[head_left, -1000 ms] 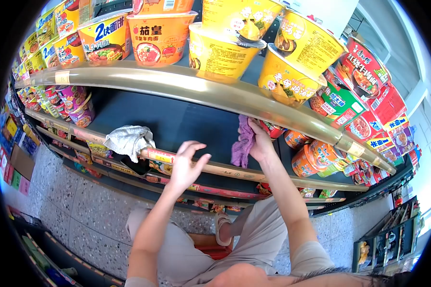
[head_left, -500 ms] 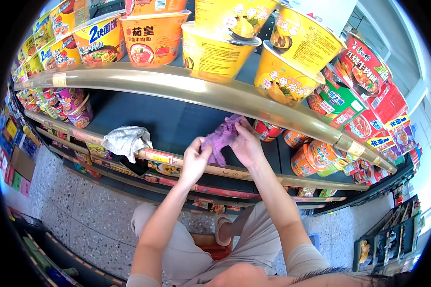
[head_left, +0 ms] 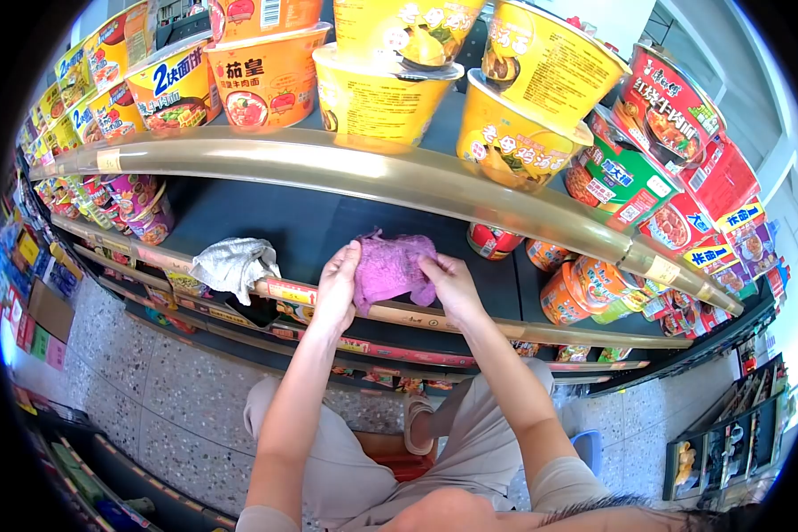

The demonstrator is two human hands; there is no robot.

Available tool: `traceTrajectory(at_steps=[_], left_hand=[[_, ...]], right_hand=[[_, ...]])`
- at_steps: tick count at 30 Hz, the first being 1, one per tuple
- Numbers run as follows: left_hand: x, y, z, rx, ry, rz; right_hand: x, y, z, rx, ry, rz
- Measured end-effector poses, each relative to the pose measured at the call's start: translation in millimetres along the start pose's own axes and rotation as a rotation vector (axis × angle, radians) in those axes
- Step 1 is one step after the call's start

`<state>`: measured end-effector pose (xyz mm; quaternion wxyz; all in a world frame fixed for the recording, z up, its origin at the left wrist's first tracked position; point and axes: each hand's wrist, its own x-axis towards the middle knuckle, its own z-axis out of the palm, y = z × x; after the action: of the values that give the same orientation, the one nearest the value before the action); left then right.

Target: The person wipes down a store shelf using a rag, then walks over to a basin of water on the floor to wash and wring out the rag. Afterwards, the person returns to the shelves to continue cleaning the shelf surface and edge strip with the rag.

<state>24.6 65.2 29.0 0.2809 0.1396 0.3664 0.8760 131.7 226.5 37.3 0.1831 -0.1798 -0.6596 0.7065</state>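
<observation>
A purple cloth (head_left: 392, 269) is stretched between my two hands, in front of the dark shelf board (head_left: 301, 222). My left hand (head_left: 337, 285) pinches its left edge, thumb on top. On the opposite side, my right hand (head_left: 452, 285) grips the right edge between thumb and fingers. The cloth hangs fairly flat, with a folded lower right corner. To the left, a greyish-white cloth (head_left: 236, 266) lies draped over the shelf's front edge, apart from both hands.
Noodle tubs (head_left: 377, 97) stand stacked on the upper shelf behind a clear curved guard rail (head_left: 328, 164). Purple cups (head_left: 151, 217) and orange tubs (head_left: 576, 288) flank the shelf board. Below are a red stool (head_left: 408, 465) and a blue bin (head_left: 587, 450).
The purple cloth, bunched up before, is now spread out wider. My left hand has moved left and my right hand lower, its fingers now closed on the cloth's right edge.
</observation>
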Motion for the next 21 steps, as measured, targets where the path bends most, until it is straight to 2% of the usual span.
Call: traceTrajectory(at_steps=[5, 7, 9, 13, 18, 21], left_hand=[[6.1, 20.1, -11.4, 0.003, 0.108, 0.006], [6.7, 19.4, -16.0, 0.058, 0.043, -0.011], [7.3, 16.2, -15.9, 0.131, 0.003, -0.002], [6.2, 16.9, -18.3, 0.467, 0.038, 0.164], [18.6, 20.6, -39.3, 0.408, 0.119, 0.239], [20.3, 22.8, -42.6, 0.343, 0.243, 0.281]], right_hand=[[-4.7, -13.3, -16.1, 0.126, 0.094, -0.023], [-6.5, -15.1, -16.8, 0.138, 0.093, -0.031], [-5.7, -15.5, -16.9, 0.195, 0.093, -0.037], [-7.3, -26.9, -23.3, 0.185, 0.143, -0.017], [-6.3, -27.8, -35.0, 0.135, 0.180, -0.047], [-6.8, -30.8, -40.2, 0.137, 0.241, -0.028]])
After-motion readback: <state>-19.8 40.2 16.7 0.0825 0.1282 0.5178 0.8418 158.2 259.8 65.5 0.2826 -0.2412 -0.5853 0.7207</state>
